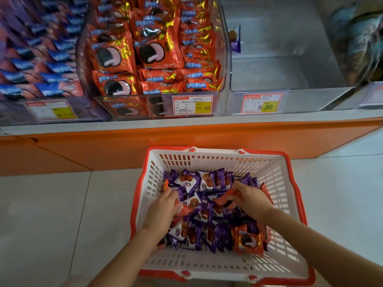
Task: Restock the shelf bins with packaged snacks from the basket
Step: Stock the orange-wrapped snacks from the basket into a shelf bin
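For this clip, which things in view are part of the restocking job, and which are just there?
Part of the job: basket; purple packets and orange packets in it; left hand and right hand, each gripping an orange packet; orange-packet bin; near-empty bin.
Just there: blue packets; price tags; floor.

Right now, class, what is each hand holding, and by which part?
The right hand grips an orange packet by one end; the left hand grips a second orange packet, apparently also by an end.
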